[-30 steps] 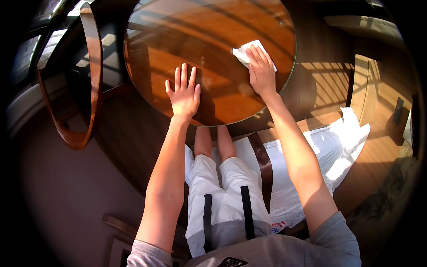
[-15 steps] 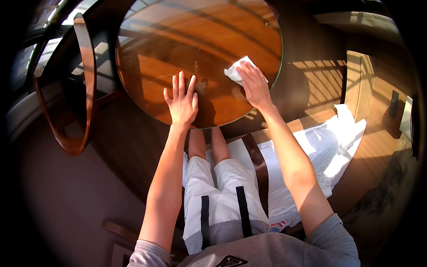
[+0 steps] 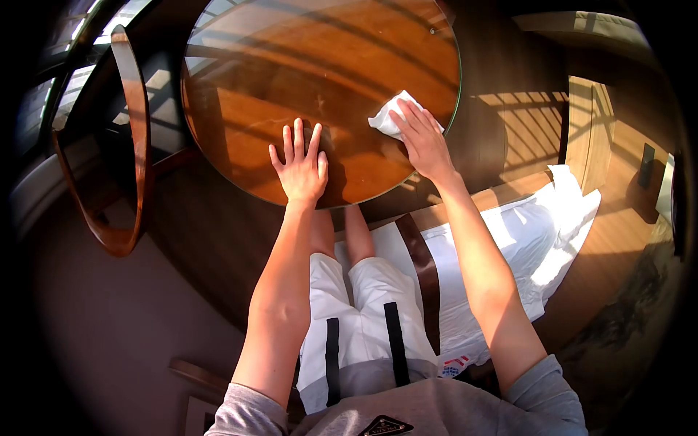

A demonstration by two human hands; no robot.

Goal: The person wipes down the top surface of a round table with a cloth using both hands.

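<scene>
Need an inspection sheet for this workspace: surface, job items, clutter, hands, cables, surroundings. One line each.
Surface: round glass-topped wooden table, striped with sun and shade.
Job items: white wipe, slightly crumpled, on the glass toward the person's right; paper or cloth, can't tell.
Clutter: crumpled white sheet beside the person's right arm, off the tabletop; material unclear.
Hands: left hand spread palm-down at the table's near edge, holding nothing visible; right hand laid over the wipe, fingers extended.
Cables: nothing seen.
Surroundings: curved wooden frame at left, probably a chair's.
</scene>
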